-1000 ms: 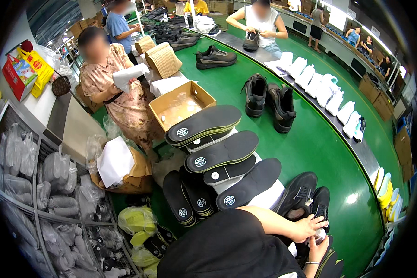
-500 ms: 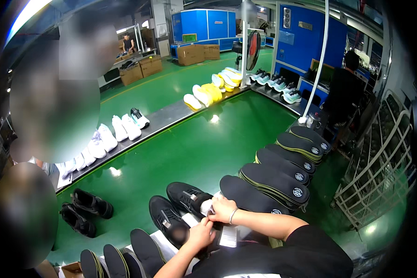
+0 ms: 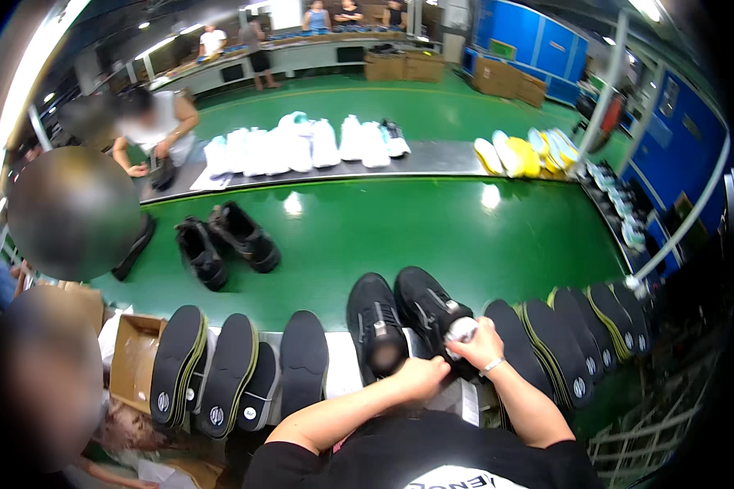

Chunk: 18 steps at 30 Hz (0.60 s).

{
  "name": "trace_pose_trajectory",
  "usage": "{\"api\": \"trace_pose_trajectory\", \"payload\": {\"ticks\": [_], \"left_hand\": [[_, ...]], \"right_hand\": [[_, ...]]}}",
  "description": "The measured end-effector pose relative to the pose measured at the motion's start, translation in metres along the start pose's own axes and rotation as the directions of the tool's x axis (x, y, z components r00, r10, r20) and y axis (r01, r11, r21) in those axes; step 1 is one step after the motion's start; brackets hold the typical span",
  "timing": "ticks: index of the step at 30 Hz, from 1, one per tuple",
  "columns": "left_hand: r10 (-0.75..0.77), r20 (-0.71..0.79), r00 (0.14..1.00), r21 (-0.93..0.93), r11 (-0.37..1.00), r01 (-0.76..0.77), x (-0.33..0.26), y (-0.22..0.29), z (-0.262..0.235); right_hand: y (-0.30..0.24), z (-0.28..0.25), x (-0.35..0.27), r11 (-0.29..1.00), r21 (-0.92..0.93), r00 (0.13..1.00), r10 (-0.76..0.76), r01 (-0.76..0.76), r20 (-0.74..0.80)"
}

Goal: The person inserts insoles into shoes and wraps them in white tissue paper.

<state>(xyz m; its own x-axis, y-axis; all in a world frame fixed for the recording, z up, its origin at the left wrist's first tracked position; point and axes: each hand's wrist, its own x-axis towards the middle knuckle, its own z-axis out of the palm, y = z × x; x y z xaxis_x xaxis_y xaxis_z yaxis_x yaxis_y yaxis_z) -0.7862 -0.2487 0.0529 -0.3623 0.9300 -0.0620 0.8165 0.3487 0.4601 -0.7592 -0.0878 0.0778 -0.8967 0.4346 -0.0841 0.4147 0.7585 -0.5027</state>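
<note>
Green table [image 3: 383,232], black insoles [image 3: 304,354] flanking black shoes [image 3: 373,310], white shoes [image 3: 324,147] beyond, right hand [image 3: 483,346] gripping white wad [image 3: 462,328], left hand [image 3: 424,376] unclear

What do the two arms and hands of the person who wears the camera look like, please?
Both forearms are bare below the short sleeves of a black shirt, which has a white print in front. The left hand and right hand wear no gloves. A thin, pale bracelet circles the right wrist; none shows on the left.
</note>
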Motion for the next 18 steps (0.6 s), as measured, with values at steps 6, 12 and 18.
{"api": "trace_pose_trajectory", "payload": {"ticks": [6, 12, 18], "left_hand": [[0.05, 0.008, 0.999, 0.077, 0.996, -0.051, 0.021, -0.002, 0.021], [0.194, -0.512, 0.837, 0.086, 0.981, -0.175, 0.011, 0.022, 0.004], [0.087, -0.375, 0.923, -0.01, 0.995, -0.098, 0.017, 0.029, 0.024]], "right_hand": [[-0.001, -0.027, -0.008, 1.0, -0.003, 0.997, -0.013, 0.012, -0.074], [0.009, -0.016, 0.02, 0.984, 0.166, 0.997, -0.049, 0.059, -0.064], [-0.02, -0.008, 0.014, 0.999, 0.009, 0.999, -0.04, 0.04, -0.016]]}}
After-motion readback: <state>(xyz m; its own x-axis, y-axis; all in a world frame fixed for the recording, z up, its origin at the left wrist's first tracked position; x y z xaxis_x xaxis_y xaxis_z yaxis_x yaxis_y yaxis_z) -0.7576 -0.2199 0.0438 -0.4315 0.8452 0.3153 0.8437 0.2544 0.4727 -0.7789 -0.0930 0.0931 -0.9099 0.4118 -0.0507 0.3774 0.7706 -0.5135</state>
